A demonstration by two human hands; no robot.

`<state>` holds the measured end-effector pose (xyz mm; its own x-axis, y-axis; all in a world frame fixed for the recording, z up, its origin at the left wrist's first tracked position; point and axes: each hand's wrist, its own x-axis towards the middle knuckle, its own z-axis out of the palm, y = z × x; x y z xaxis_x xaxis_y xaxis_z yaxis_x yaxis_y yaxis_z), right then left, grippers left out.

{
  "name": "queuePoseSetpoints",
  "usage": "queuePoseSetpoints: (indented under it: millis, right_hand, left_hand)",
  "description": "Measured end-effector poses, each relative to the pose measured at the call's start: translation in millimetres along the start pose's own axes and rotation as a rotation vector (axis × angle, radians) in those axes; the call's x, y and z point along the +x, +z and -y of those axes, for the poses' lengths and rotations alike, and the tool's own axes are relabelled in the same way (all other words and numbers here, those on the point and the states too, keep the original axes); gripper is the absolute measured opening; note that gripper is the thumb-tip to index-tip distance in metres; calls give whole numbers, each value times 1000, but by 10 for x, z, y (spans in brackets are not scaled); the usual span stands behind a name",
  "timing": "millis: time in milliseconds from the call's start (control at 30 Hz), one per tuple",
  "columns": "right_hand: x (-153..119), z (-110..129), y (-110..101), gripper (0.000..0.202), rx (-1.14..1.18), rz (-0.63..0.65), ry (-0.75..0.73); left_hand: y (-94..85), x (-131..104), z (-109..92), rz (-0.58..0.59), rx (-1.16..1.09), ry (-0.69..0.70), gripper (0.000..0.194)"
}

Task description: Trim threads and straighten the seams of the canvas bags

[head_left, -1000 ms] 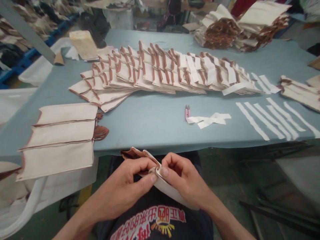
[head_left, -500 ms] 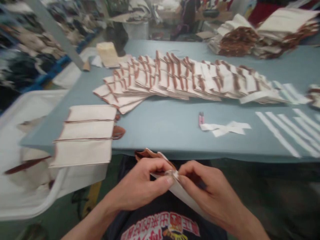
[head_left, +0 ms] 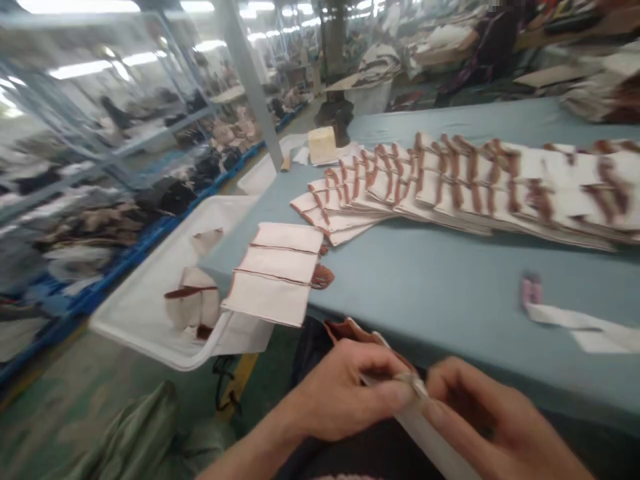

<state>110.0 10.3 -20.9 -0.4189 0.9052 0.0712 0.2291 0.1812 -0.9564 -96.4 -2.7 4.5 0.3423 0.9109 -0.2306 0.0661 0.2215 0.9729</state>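
Evidently, work on the brown-edged cloth piece (head_left: 356,332) is partway: it hangs just off the desk's (head_left: 425,263) near edge, bunched. A flat panel (head_left: 280,263) lies at the near left corner, a fanned row (head_left: 440,180) beyond; which are finished cannot be told. The left hand (head_left: 360,390) and right hand (head_left: 483,407) converge, thumbs inward, both apparently pinching the bunched cloth.

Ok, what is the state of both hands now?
Left hand: closed, pinching the cream-and-brown fabric piece.
Right hand: curled at the same piece; grip cannot be told.
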Motion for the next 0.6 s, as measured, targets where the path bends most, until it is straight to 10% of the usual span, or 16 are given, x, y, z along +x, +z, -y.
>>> queuePoseSetpoints:
  millis: [200, 600]
  right_hand:
    - [119, 134, -65, 44, 359, 251, 400]
    - [29, 103, -372, 50, 580, 237, 438]
  left_hand:
    - [-120, 44, 60, 67, 81, 20, 21]
    - [70, 317, -19, 156, 83, 35, 20]
